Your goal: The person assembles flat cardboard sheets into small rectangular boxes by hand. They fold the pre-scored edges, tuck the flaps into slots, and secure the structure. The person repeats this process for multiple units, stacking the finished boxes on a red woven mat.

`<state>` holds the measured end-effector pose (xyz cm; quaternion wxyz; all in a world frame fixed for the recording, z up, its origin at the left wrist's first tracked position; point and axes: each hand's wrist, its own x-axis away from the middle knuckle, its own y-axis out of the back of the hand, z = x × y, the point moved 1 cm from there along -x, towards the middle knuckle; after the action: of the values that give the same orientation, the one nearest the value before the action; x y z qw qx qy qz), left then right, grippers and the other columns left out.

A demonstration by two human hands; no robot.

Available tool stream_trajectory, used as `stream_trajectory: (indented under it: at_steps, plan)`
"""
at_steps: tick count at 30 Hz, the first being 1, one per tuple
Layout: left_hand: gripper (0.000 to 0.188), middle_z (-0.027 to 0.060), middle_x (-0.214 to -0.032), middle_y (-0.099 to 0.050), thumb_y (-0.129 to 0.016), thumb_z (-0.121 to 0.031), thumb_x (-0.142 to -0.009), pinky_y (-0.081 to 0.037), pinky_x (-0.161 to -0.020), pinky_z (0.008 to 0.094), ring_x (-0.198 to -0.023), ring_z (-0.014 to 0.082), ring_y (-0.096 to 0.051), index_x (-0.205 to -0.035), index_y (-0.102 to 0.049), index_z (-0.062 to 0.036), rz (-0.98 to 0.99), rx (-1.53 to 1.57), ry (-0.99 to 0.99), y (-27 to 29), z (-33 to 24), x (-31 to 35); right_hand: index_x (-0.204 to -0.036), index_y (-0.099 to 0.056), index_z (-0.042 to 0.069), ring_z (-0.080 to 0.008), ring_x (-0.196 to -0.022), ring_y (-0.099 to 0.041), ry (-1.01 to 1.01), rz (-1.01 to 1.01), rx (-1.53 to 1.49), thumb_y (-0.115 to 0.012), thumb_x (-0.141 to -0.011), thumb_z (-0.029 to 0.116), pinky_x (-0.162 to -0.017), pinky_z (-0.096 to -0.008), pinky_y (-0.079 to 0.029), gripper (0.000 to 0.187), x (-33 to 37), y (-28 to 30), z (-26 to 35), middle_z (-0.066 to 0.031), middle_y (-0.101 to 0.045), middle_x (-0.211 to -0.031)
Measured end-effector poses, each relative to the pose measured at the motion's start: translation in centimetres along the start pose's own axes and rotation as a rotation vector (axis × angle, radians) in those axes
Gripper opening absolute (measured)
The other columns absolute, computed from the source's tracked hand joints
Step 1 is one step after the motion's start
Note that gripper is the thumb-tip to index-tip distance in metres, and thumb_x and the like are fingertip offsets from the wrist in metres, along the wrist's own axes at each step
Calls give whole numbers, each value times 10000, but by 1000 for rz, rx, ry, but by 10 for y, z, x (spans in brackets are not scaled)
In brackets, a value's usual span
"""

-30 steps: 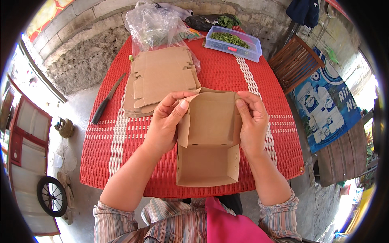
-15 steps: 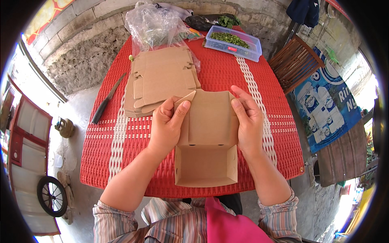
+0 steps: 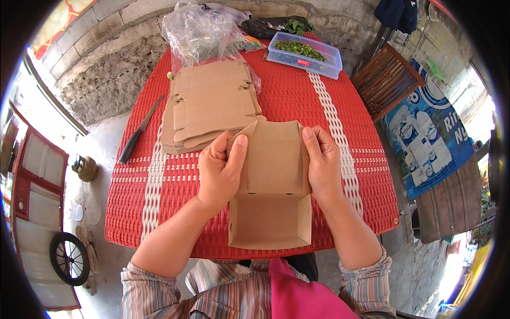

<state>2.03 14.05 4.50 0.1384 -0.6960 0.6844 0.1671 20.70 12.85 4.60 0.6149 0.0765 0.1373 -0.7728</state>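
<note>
A brown cardboard food box (image 3: pixel 272 220) sits at the near edge of the table, its base facing up with raised walls. Its lid (image 3: pixel 273 165) is hinged up at the far side, away from me. My left hand (image 3: pixel 222 170) pinches the lid's left side near the far corner, thumb on top. My right hand (image 3: pixel 323 162) grips the lid's right side the same way, thumb on the inner face and fingers behind. Just beyond my left hand lies a stack of flat, unfolded cardboard boxes (image 3: pixel 212 98).
The red woven table (image 3: pixel 289 101) has white stripes. A knife (image 3: pixel 141 130) with a black handle lies at its left. At the back are a clear plastic bag (image 3: pixel 202 34) and a plastic container (image 3: pixel 332 66) of chopped greens. A wooden chair (image 3: pixel 388 80) stands at the right.
The lid's side flaps have folded further inward, and its far edge has dropped slightly toward me. My right fingers have curled closer around the lid's edge.
</note>
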Motion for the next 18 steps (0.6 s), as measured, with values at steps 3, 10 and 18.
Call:
stream_trajectory:
  at_steps: [3,10,18]
  plan:
    - [357,-71,-617,-360,-569,-166,-1002,-277,-503,234,-613,30,-294,-701,-420,-45,25,77,48,1,9,-1,-760,-557,31,-30,-621,-346,84,-5,162,-581,-1008,256,-538,-233,-305,336,-2,4,-3,68,-430,-652]
    - [347,-58,-698,-530,-566,-276,-1016,-379,-565,199,-649,19,-404,-806,-571,0,31,111,207,-11,22,-3,-773,-534,10,-56,-567,-302,225,-81,409,-575,-1009,241,-483,-268,-270,333,-6,7,-5,22,-363,-613]
    - [367,-43,-748,-588,-535,-318,-1028,-421,-615,192,-696,14,-472,-908,-624,17,80,286,267,-11,26,-3,-770,-532,4,-64,-577,-305,216,-68,360,-559,-1017,243,-496,-272,-283,344,-9,7,-9,20,-361,-616]
